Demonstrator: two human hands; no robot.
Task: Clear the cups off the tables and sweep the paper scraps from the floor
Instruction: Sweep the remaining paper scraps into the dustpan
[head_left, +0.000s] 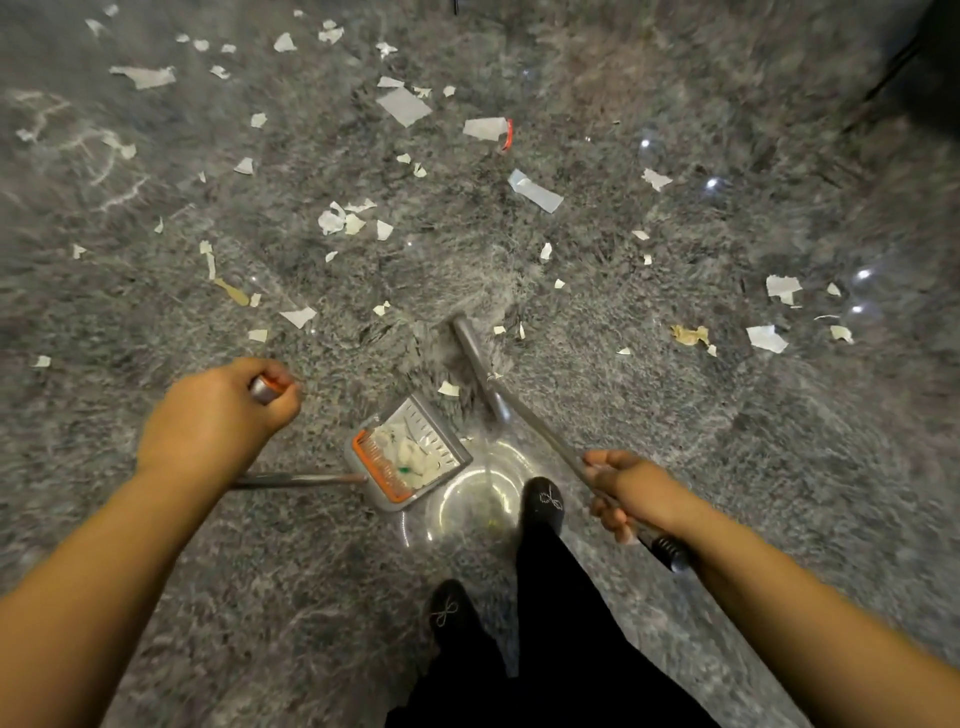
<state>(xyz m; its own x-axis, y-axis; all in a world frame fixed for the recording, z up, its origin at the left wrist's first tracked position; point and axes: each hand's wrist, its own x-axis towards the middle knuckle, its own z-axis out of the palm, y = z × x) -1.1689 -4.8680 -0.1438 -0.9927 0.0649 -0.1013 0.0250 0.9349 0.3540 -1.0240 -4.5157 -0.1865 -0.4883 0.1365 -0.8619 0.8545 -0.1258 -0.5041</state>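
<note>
Several white paper scraps (402, 105) lie scattered over the polished grey stone floor (675, 415). My left hand (218, 415) grips the orange-tipped top of a long dustpan handle. The grey dustpan (410, 452) with an orange comb edge sits on the floor in front of my feet and holds a heap of white scraps. My right hand (626, 491) grips the metal broom handle (535, 421). The broom's grey head (467, 343) rests blurred on the floor just beyond the dustpan's mouth, with one scrap (448, 388) beside it.
My two black shoes (543, 501) stand right behind the dustpan. A paper piece with a red band (491, 130) lies farther out. Yellowish crumpled scraps (688, 334) lie to the right. A dark object fills the top right corner (930, 52).
</note>
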